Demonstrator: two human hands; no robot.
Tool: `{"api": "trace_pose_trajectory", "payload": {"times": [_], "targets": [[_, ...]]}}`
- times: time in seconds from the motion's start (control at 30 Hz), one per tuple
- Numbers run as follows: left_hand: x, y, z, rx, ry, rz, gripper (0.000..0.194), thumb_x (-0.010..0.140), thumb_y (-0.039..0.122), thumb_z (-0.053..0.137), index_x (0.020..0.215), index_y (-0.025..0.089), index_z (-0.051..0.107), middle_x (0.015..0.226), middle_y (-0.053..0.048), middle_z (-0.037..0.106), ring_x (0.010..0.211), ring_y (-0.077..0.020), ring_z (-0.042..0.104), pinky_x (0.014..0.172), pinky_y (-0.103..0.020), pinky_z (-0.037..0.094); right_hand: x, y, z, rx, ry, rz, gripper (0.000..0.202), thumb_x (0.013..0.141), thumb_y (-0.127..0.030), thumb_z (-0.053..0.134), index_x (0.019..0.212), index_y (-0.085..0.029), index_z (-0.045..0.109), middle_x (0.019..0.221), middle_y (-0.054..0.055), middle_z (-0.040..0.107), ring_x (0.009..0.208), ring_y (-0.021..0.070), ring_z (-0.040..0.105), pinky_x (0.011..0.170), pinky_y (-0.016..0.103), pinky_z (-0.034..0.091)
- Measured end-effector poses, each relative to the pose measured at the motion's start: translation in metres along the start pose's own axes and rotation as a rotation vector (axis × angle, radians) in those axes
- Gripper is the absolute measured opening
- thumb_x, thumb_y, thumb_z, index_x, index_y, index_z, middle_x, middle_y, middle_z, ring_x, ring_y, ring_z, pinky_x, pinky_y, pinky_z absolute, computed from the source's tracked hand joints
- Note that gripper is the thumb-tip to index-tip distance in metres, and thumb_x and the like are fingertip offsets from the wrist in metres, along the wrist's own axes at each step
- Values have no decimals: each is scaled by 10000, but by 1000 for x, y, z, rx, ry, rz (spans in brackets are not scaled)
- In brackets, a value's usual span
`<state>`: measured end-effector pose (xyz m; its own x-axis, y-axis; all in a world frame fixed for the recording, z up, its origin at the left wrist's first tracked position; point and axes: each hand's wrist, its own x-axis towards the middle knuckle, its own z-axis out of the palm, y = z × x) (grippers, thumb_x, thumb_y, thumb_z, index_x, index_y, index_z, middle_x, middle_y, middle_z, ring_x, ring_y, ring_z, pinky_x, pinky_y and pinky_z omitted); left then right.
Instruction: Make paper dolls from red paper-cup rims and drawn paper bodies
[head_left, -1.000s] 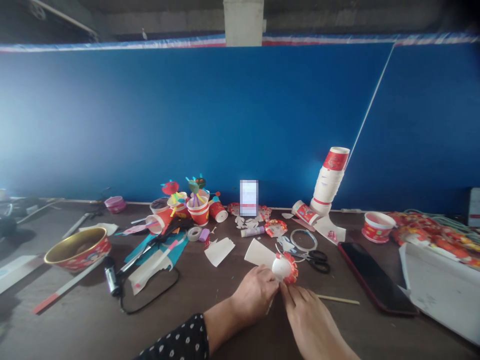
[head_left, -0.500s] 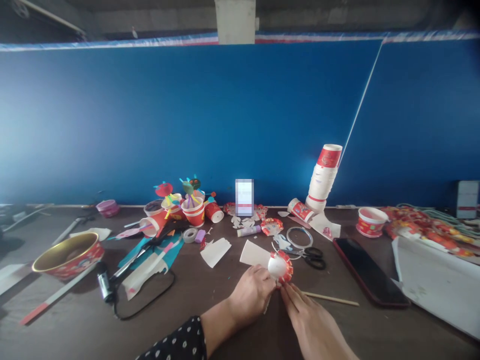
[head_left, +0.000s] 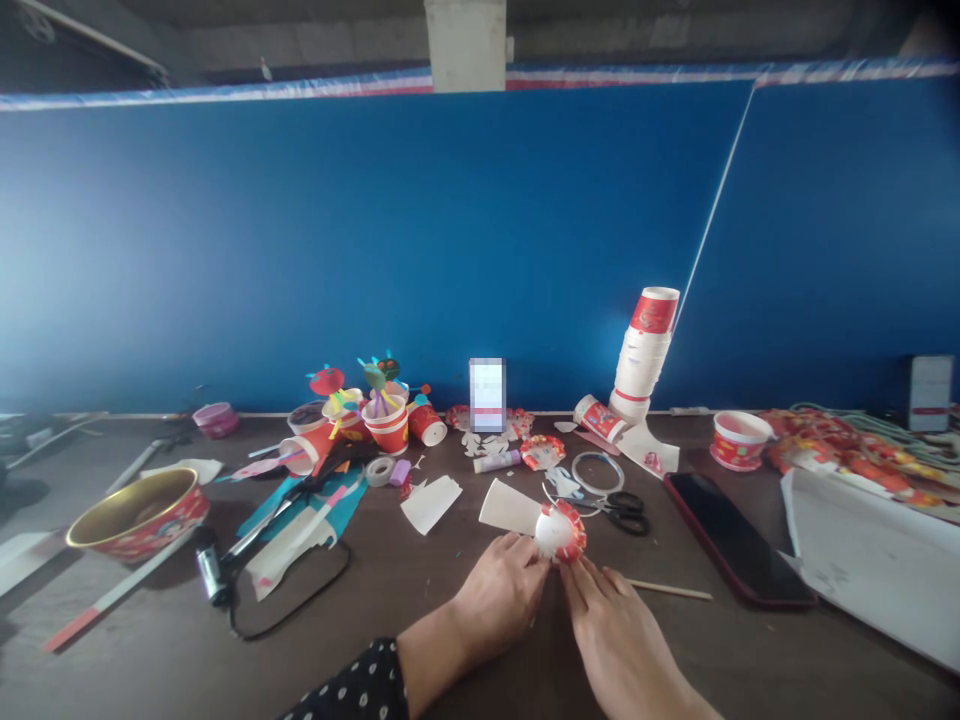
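Near the table's front middle, a round paper piece [head_left: 556, 530] with a white centre and a fringed red edge lies just beyond my hands. My left hand [head_left: 506, 585] has its fingers curled at the lower left of this piece; what they pinch, if anything, is hidden. My right hand [head_left: 607, 615] lies with its fingers stretched forward, fingertips at the piece's lower edge. A white paper piece [head_left: 508, 508] lies directly behind my left hand. To the right of my right hand is a thin wooden stick [head_left: 671, 589], its near end hidden by the hand.
Black-handled scissors [head_left: 626, 513] and a tape ring [head_left: 598, 473] lie behind my right hand. A dark phone [head_left: 735, 540] rests to the right. A stack of cups [head_left: 643, 355] leans at the back. A gold-lined bowl [head_left: 142, 520] and a blue sheet [head_left: 345, 510] are on the left.
My right hand's fingers have shifted slightly and lie flatter beside the round piece. More of the stick was showing before. The camera view has moved a little.
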<state>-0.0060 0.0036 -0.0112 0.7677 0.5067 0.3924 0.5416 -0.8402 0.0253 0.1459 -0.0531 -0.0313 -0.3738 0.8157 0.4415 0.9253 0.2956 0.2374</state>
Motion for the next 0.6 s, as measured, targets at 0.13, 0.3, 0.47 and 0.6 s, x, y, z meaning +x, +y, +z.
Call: {"api": "trace_pose_trajectory", "payload": {"times": [0.13,0.3,0.47,0.6], "targets": [[1,1,-2,36,-56,-13,133,806,128,358,761,146,482,767,-48,488,670,-151,428,611,-283,402,1,-2,0,-16,33,24,412,648,-13,443,1036,-69,569,997,143,632,923,243,569,772,377,450],[4,4,-6,49,-123,-26,156,827,138,336,823,139,493,807,-66,496,722,-170,457,639,-308,424,-3,4,6,26,47,1,435,644,-23,427,1048,-89,574,1030,126,626,937,231,570,779,357,467],[5,5,-5,77,-127,-14,166,811,103,343,823,123,507,795,-73,502,722,-177,460,643,-314,429,-6,15,11,108,42,-51,460,654,-6,406,1071,-115,569,1066,103,614,962,206,567,818,321,465],[4,6,-2,81,-102,-31,141,798,117,364,806,124,504,790,-72,498,723,-182,454,645,-318,426,-3,17,6,147,-5,-46,455,671,-6,401,1075,-128,572,1063,93,616,946,208,569,816,323,469]]}}
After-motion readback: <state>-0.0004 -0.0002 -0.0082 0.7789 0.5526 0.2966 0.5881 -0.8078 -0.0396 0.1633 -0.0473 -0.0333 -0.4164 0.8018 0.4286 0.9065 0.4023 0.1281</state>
